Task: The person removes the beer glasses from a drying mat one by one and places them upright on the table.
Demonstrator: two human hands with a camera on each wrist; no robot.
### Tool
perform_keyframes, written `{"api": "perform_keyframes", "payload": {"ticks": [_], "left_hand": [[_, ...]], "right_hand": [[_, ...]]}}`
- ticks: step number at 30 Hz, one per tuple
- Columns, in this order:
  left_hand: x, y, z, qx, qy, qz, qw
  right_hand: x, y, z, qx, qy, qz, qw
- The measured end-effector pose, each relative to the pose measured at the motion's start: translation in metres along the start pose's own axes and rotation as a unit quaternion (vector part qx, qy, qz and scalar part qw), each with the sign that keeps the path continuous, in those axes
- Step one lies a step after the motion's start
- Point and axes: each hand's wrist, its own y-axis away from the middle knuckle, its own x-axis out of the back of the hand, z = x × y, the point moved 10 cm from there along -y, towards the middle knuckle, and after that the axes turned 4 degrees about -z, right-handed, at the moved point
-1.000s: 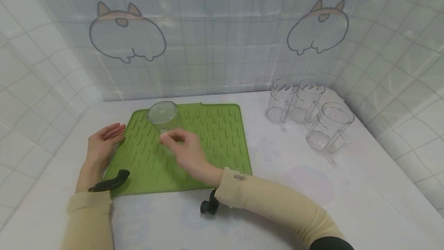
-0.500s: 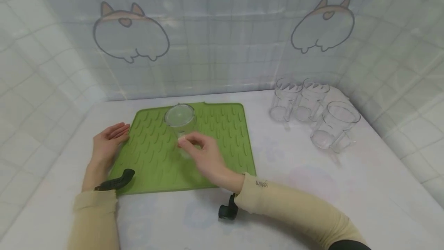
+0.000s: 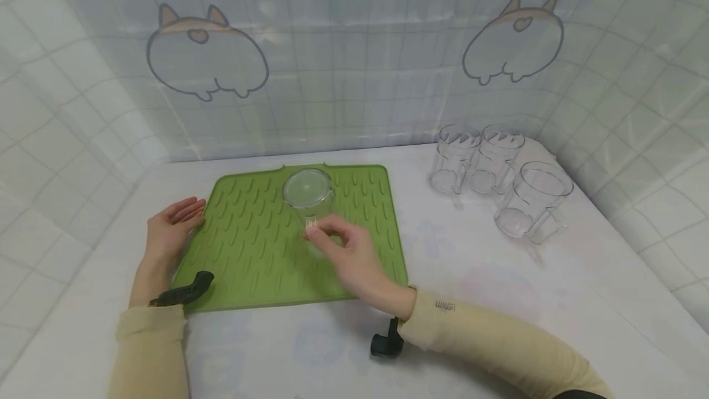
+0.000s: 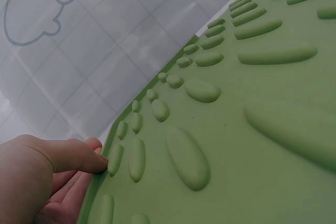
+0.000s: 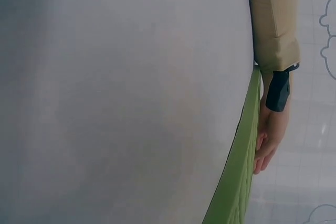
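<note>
My right hand (image 3: pixel 354 257) pinches the handle of a clear glass mug (image 3: pixel 307 188) between thumb and fingers, over the middle of a green ridged mat (image 3: pixel 249 266). The mug's round, thick-edged end faces up, and the hand covers part of its handle side. At the mat's left edge lies my left hand (image 3: pixel 170 226), fingers extended. The left wrist view shows its thumb (image 4: pixel 79 156) touching the raised border, with the other fingers just outside. The right wrist view catches the left hand (image 5: pixel 270 140) beside the mat edge; the right hand is out of that frame.
Three more clear mugs stand upright on the white table (image 3: pixel 443 251) at the right: two side by side at the back, a left one (image 3: pixel 454 165) and a right one (image 3: pixel 495 165), and one nearer mug (image 3: pixel 533 202). Tiled-pattern walls (image 3: pixel 354 79) enclose the back and sides.
My right hand has moved rightward with the mug, from the mat's left part to its middle. The left hand keeps its place at the mat's edge. The head view has shifted slightly.
</note>
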Motion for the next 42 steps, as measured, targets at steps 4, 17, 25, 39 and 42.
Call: {"api": "perform_keyframes", "payload": {"ticks": [4,17,25,39,42], "left_hand": [[0.001,0.001,0.0,-0.002,0.006,0.001,1.0],[-0.002,0.001,0.002,-0.001,-0.002,-0.001,1.0],[-0.001,0.003,0.001,0.013,-0.027,0.009,0.9995],[-0.003,0.004,0.003,0.003,-0.014,0.008,0.9999],[-0.002,0.004,0.003,0.001,-0.015,0.008,0.9999]], "right_hand": [[0.008,0.004,0.002,-0.005,0.008,0.005,0.9999],[0.037,0.015,0.002,-0.009,0.028,0.024,0.9993],[0.054,0.024,-0.001,-0.005,0.044,0.036,0.9984],[0.073,0.037,0.0,-0.02,0.046,0.052,0.9974],[0.077,0.038,-0.001,-0.021,0.05,0.058,0.9969]]}}
